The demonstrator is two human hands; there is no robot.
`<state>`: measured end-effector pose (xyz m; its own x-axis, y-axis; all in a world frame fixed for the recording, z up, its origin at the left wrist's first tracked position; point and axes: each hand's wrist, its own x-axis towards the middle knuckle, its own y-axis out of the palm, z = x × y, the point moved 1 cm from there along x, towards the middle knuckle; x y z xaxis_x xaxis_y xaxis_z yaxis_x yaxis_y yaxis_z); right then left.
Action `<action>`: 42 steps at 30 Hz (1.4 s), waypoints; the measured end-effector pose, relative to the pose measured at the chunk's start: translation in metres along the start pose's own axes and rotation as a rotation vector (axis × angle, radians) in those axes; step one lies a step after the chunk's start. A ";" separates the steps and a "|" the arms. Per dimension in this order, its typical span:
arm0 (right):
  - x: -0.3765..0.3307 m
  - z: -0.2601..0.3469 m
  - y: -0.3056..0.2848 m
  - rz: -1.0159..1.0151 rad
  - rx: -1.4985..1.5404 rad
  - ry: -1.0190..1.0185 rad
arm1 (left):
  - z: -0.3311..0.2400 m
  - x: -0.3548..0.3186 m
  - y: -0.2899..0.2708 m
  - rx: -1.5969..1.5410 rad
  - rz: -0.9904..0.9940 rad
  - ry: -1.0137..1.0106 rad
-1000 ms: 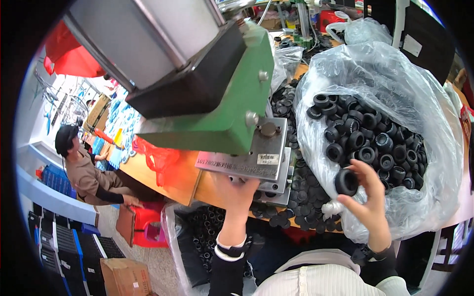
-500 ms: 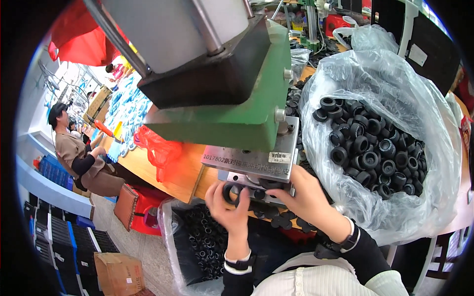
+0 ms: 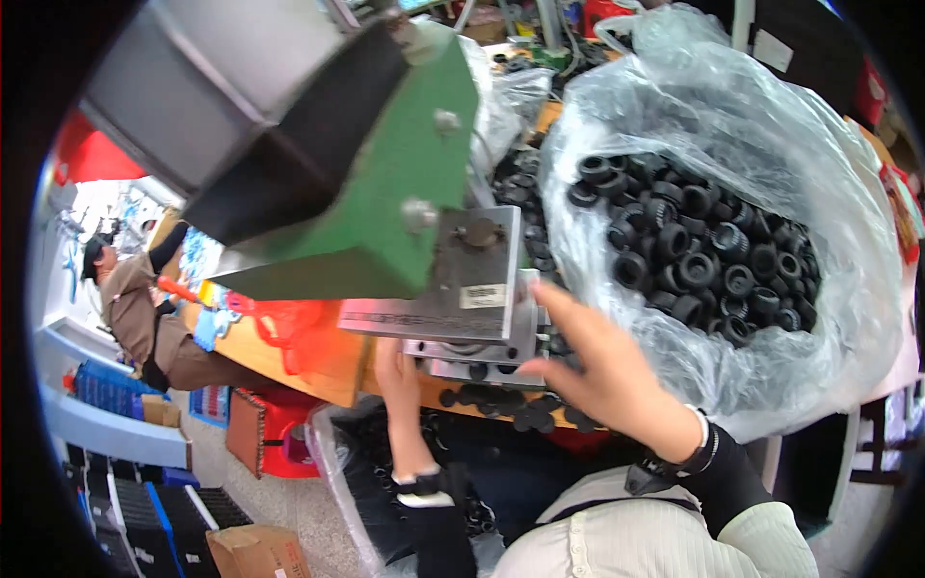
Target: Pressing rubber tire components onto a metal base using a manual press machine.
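Metal block, shiny and grey, sits in the middle of the frame, with one hand on each side of it. From where I stand, the left hand points up at the block's lower left edge. Its fingertips are hidden behind the metal, so I can't tell if it is holding anything. The right hand is at the block's right edge, with its thumb and fingers spread wide apart, and I see nothing squeezed between them. A dark band goes around that wrist.

Over the block is a big green machine part, and a fat grey tube fills the upper left of the frame. Flat black discs lie on the wooden worktop, just below the block.

Lots of black rings are heaped in a big see-through bag on the right. A crumpled red bag lies left of the block. Farther left, another person in brown clothes has one arm stretched out. Near the bottom left are a red stool and a cardboard box.
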<state>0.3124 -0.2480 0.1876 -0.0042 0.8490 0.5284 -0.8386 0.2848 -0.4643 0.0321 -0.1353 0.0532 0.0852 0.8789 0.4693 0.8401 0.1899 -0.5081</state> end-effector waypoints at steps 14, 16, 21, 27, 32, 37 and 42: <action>-0.033 -0.148 -0.176 0.195 -0.572 0.407 | 0.067 0.010 0.015 -0.406 -0.010 -0.505; -0.038 -0.159 -0.186 0.126 -0.603 0.332 | 0.062 0.015 0.017 -0.161 -0.008 -0.407; -0.021 -0.151 -0.184 -0.107 -0.641 0.522 | 0.072 0.016 -0.001 0.099 0.063 -0.080; -0.033 -0.170 -0.208 -0.148 -0.793 0.307 | 0.039 0.011 0.015 -0.123 -0.202 -0.261; -0.029 -0.145 -0.186 -0.150 -0.839 0.229 | -0.030 -0.011 -0.004 -0.057 -0.201 0.192; -0.065 -0.151 -0.182 -0.218 -0.567 0.088 | -0.094 -0.005 0.023 -0.442 -0.173 0.065; -0.063 -0.084 -0.154 -0.294 -0.054 0.385 | -0.081 0.005 0.034 -0.237 -0.143 0.057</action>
<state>0.4880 -0.3078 0.1660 0.4391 0.8291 0.3462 -0.7447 0.5514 -0.3761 0.1047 -0.1595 0.0968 -0.0187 0.8230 0.5677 0.9469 0.1969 -0.2542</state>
